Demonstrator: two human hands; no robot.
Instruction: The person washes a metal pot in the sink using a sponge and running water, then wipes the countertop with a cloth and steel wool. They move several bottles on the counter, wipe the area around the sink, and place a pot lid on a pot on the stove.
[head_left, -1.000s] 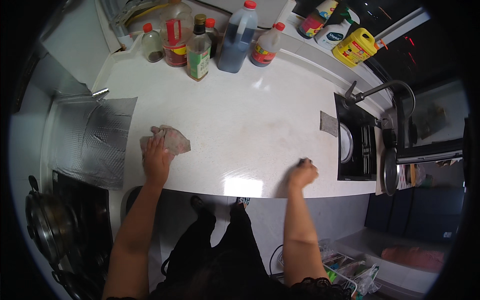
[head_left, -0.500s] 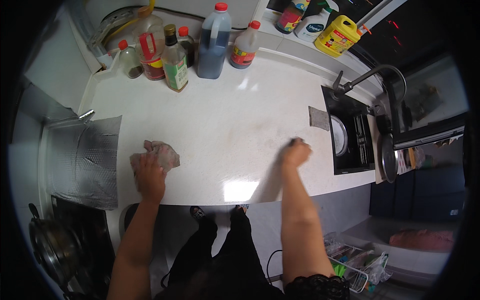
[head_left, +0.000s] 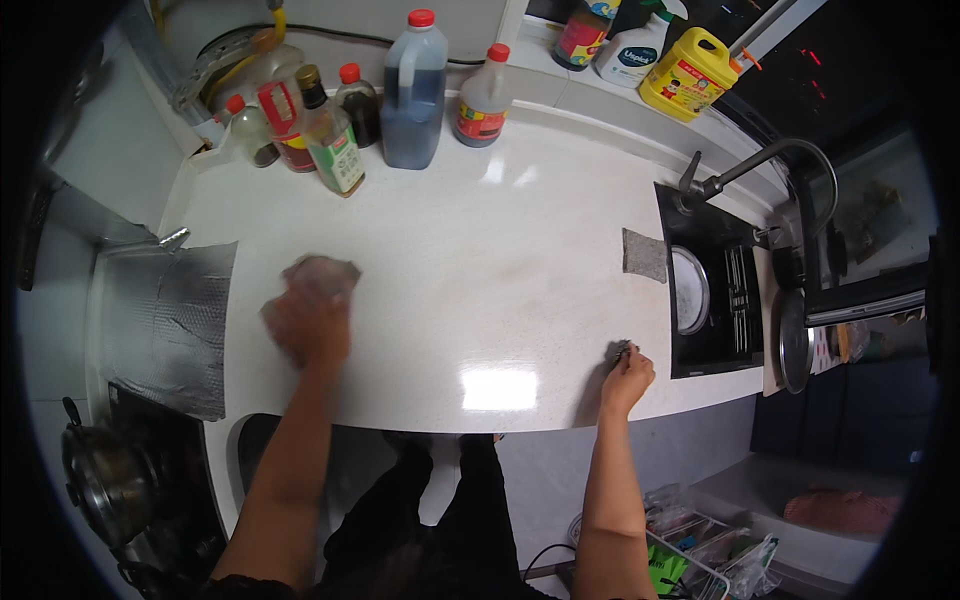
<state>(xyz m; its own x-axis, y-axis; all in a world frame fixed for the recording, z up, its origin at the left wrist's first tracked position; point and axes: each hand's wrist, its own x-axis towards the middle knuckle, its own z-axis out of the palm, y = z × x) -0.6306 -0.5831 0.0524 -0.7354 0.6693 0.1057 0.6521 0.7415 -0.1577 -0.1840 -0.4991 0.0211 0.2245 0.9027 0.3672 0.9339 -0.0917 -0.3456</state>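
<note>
White surface (head_left: 460, 325), mid-frame. Your left hand (head_left: 312, 322), centre-left: over crumpled cloth (head_left: 322, 272); finger spread too blurred to tell. Your right hand (head_left: 627, 382), lower right: curled round small dark object (head_left: 627, 349). Risk: overreaching upward could topple bottles (head_left: 360, 112), upper left.

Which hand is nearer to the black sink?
Right. The right hand is just left of the near end of the black sink; the left hand is far across the counter, on a crumpled cloth.
</note>
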